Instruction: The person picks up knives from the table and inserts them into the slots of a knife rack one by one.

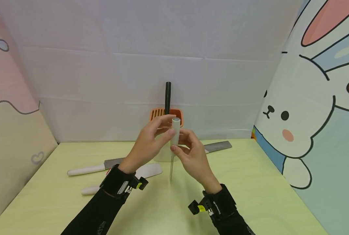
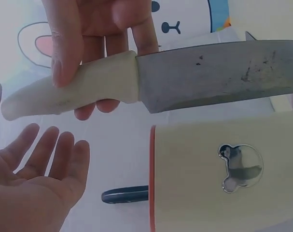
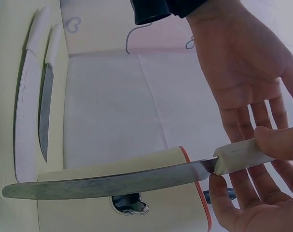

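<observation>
A knife with a white handle (image 1: 175, 135) and a grey blade (image 2: 214, 75) is held upright, handle up, over the table. My right hand (image 1: 192, 155) pinches the handle between thumb and fingers, close to where the blade starts. My left hand (image 1: 154, 138) is beside the handle's upper end. In the left wrist view its fingers are spread and relaxed, apart from the handle. Behind the knife stands a cream knife holder (image 2: 194, 140) with an orange rim and a bear-shaped metal badge. A black handle (image 1: 168, 98) sticks up from its top.
Two white-handled knives lie on the pale yellow table (image 1: 151, 212) at the left, one with a grey blade (image 1: 112, 162), one with a white blade (image 1: 151, 170). Another grey blade (image 1: 220, 146) lies right of the holder. A white cloth (image 1: 118, 75) hangs behind.
</observation>
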`<action>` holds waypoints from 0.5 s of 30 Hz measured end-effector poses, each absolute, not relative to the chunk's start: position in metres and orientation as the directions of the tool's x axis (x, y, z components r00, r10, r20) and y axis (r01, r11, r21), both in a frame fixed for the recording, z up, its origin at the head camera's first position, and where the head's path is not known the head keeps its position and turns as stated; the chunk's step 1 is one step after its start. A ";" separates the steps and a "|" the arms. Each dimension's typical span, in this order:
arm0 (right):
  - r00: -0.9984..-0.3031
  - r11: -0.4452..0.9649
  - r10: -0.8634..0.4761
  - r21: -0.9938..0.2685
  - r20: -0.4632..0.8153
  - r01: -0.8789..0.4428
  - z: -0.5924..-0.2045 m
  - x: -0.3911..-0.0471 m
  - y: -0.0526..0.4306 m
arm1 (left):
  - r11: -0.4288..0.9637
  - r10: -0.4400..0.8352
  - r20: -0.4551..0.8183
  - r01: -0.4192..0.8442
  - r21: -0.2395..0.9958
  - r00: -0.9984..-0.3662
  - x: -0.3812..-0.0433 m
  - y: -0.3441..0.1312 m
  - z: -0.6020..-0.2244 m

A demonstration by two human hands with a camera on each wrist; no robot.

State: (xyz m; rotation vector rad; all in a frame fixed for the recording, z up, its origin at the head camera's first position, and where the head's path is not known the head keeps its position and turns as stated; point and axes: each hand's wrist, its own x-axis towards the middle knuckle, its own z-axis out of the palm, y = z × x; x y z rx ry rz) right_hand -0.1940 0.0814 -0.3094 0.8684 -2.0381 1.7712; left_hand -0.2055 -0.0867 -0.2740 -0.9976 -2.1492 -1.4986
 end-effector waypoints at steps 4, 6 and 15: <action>-0.765 0.052 -0.244 -0.779 0.596 -0.624 -0.309 -0.193 0.082 | 0.220 0.334 0.628 0.706 0.673 -0.703 -0.217 -0.083 -0.280; -0.764 0.050 -0.243 -0.779 0.598 -0.625 -0.308 -0.193 0.082 | 0.228 0.321 0.628 0.702 0.675 -0.709 -0.223 -0.082 -0.285; -0.770 0.073 -0.230 -0.778 0.595 -0.624 -0.306 -0.190 0.083 | 0.237 0.279 0.650 0.706 0.667 -0.707 -0.224 -0.074 -0.286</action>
